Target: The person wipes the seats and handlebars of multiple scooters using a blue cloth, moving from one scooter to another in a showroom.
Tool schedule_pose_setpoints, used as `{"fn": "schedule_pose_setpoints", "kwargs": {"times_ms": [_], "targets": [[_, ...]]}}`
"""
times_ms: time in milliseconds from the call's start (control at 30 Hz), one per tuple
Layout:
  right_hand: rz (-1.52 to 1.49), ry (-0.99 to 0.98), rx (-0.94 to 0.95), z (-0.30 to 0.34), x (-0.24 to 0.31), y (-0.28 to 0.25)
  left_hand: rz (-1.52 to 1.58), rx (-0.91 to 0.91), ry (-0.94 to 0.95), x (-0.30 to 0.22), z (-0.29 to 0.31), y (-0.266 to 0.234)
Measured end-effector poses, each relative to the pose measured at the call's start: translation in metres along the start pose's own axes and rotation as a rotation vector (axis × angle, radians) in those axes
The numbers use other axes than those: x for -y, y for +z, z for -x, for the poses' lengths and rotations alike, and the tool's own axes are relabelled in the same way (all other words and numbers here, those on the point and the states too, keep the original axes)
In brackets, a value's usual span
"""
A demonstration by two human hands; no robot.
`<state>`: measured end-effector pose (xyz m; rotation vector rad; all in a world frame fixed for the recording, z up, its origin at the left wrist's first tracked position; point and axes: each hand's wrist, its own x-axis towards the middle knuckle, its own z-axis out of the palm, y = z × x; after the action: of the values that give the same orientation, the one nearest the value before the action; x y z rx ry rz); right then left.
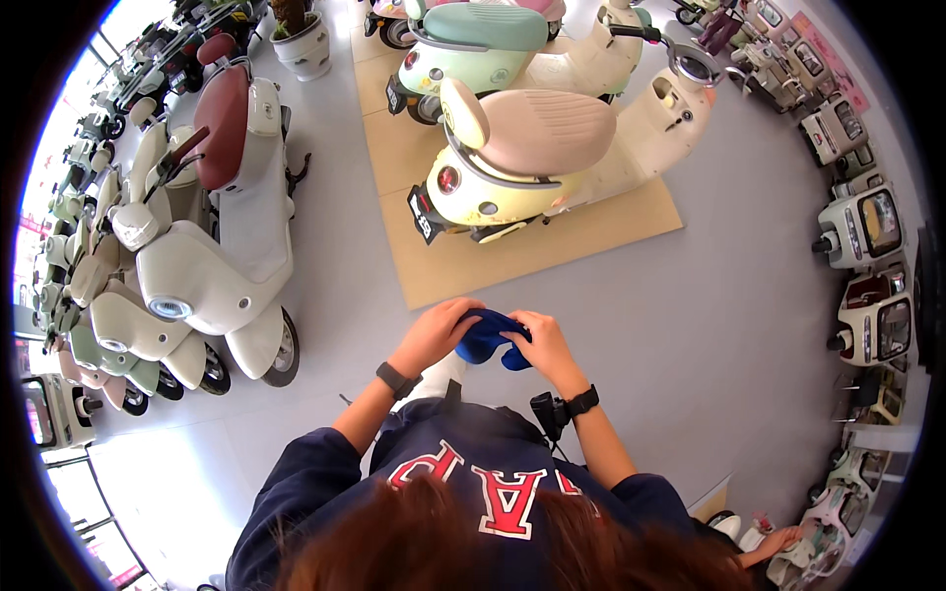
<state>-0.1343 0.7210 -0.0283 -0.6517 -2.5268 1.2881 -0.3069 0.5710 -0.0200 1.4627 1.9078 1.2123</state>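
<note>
A bright blue cloth hangs bunched between my two hands, in front of my body. My left hand has its fingers curled over the cloth's upper left side. On the other side, my right hand pinches its upper right part. Part of the cloth is hidden by my fingers, and one folded end droops under the right hand. Beyond my hands stands a cream and pale yellow scooter with a pinkish-beige seat.
The yellow scooter stands on a tan platform, with a mint-green scooter behind it. White and cream scooters line the left. A potted plant is far left. Small vehicles line the right wall. Another person's hand shows lower right.
</note>
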Motion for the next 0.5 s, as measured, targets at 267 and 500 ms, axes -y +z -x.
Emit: {"fn": "schedule_pose_setpoints", "kwargs": {"times_ms": [267, 500], "targets": [[0.041, -0.005, -0.061, -0.202, -0.044, -0.093, 0.008, -0.151, -0.1, 0.042, -0.195, -0.034], [0.002, -0.159, -0.716, -0.361, -0.083, -0.172, 0.062, -0.469, 0.153, 0.047, -0.342, -0.023]]}}
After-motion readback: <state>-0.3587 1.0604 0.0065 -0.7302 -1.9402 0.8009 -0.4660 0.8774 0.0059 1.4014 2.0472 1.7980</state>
